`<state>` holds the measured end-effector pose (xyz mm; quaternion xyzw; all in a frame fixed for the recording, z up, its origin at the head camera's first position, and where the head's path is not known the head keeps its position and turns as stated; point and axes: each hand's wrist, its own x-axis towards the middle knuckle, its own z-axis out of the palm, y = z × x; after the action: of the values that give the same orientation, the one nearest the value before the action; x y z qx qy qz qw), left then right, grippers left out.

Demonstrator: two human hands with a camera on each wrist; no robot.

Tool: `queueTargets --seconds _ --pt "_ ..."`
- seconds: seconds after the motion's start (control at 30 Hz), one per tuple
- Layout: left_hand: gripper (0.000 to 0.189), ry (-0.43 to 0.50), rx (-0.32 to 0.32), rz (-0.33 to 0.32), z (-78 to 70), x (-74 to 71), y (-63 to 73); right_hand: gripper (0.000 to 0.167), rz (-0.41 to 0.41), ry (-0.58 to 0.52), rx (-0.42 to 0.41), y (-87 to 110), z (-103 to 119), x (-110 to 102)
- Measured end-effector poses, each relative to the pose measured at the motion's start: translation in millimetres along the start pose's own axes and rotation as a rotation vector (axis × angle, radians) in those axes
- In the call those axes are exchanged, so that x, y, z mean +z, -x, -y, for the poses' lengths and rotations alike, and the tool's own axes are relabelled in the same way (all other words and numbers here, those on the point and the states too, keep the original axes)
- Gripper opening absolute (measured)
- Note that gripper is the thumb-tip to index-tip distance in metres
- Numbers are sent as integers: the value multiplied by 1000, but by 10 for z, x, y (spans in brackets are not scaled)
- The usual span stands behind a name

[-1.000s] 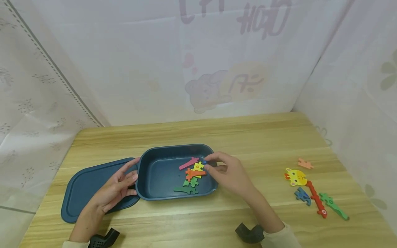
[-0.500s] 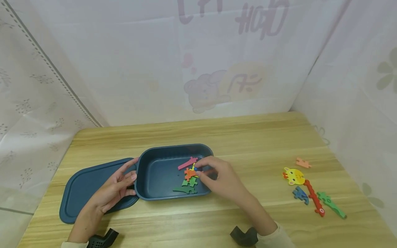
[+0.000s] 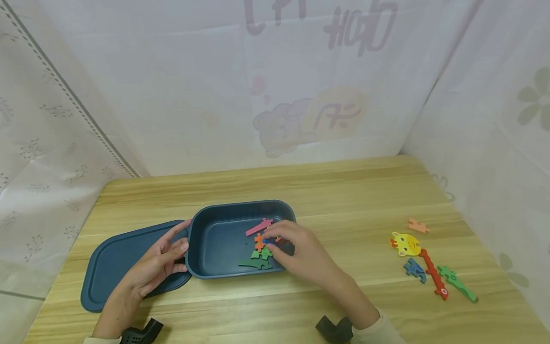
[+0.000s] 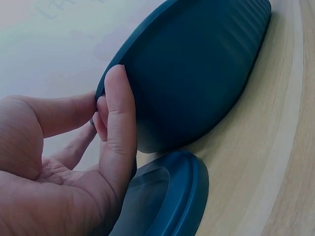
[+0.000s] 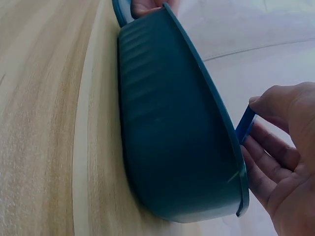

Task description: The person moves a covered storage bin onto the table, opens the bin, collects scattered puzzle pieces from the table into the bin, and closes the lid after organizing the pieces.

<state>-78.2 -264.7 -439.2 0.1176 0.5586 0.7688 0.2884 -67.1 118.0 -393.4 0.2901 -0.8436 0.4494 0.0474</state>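
A dark blue box (image 3: pixel 215 248) stands on the table with puzzle pieces in its right half. My left hand (image 3: pixel 161 260) holds the box at its left end; in the left wrist view a finger lies against the outer wall (image 4: pixel 182 83). Above the pieces, my right hand (image 3: pixel 296 246) pinches a blue puzzle piece (image 5: pixel 245 125) between thumb and fingers, close to the near rim. Visible inside are a pink piece (image 3: pixel 259 227), an orange piece (image 3: pixel 259 242), a green piece (image 3: pixel 261 254) and a dark green piece (image 3: pixel 256 263). Others are partly hidden by the right hand.
The box's blue lid (image 3: pixel 124 263) lies at the left, partly under the left hand. On the right side of the table are a giraffe-head piece (image 3: pixel 406 244), a red piece (image 3: pixel 435 277), a blue piece (image 3: pixel 414 270), a green piece (image 3: pixel 457 283) and a peach piece (image 3: pixel 418 226).
My right hand has moved left from the box's right rim to over the pieces, carrying the blue puzzle piece and covering the yellow one. The left hand has stayed at the box's left end.
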Motion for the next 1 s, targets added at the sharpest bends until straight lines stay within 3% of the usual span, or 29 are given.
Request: queueTargets --seconds 0.3,0.63,1.0 --pt "62 -5 -10 -7 -13 7 10 26 12 149 -60 10 8 21" --pt "62 -9 -10 -1 9 3 7 35 46 154 -72 38 -9 39" --pt "61 21 10 20 9 -1 7 26 6 205 33 89 20 -49"
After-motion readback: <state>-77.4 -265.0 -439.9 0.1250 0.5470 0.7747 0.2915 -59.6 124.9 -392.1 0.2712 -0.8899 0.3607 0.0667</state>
